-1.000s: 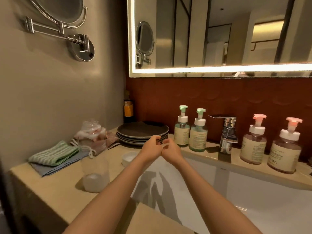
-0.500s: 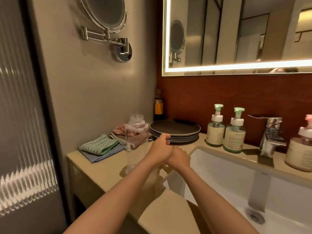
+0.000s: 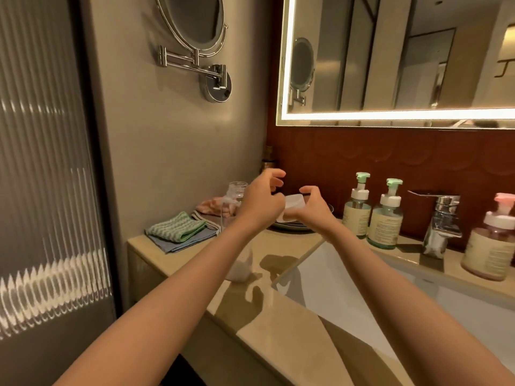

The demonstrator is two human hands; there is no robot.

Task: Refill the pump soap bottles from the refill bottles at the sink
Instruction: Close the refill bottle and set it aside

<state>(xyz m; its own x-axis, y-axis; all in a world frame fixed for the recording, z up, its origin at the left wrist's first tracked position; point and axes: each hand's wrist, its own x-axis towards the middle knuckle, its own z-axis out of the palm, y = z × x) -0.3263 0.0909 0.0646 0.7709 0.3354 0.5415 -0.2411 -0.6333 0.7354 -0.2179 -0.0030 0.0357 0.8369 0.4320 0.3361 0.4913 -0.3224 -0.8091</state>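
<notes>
My right hand holds a small white cap-like piece up above the counter, in front of the stacked plates. My left hand hovers just left of the piece with its fingers curved and apart, gripping nothing. A clear uncapped refill bottle with a little white liquid at its bottom stands on the counter, mostly hidden behind my left forearm. Two green-topped pump bottles stand on the ledge left of the faucet. A pink-topped pump bottle stands to the right of the faucet.
Dark plates are stacked behind my hands. Folded green and blue cloths and a pink cloth lie at the counter's left end. The white sink basin opens on the right. A swing-arm mirror hangs on the left wall.
Both hands rose from the counter by the basin's edge and drew apart. My right hand now holds the white piece. The view swung left.
</notes>
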